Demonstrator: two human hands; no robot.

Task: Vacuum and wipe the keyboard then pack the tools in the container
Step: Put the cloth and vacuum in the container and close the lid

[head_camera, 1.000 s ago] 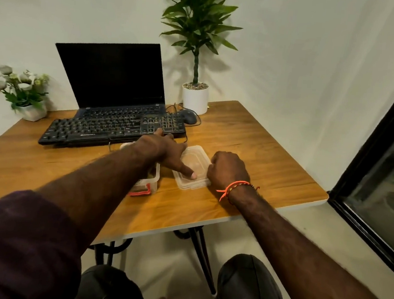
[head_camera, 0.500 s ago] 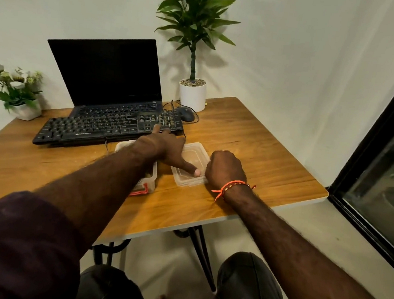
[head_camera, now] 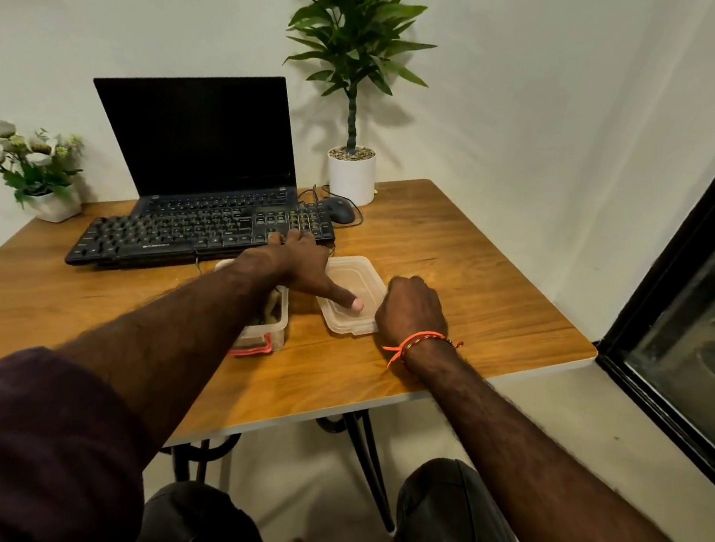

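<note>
With the container (head_camera: 271,328) near the counter's (head_camera: 496,291) front edge, we judge we're lifting its lid (head_camera: 351,296) beside it, left hand (head_camera: 304,266) fingers spread atop, right hand (head_camera: 413,310) fingers curled at its edge; next, seat it.

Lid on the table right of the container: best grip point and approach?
Probably the lid's right rim, from the right: it lies flat, so only the thin raised edge offers purchase. The right hand sits there; the left hand's thumb rests on top.
</note>
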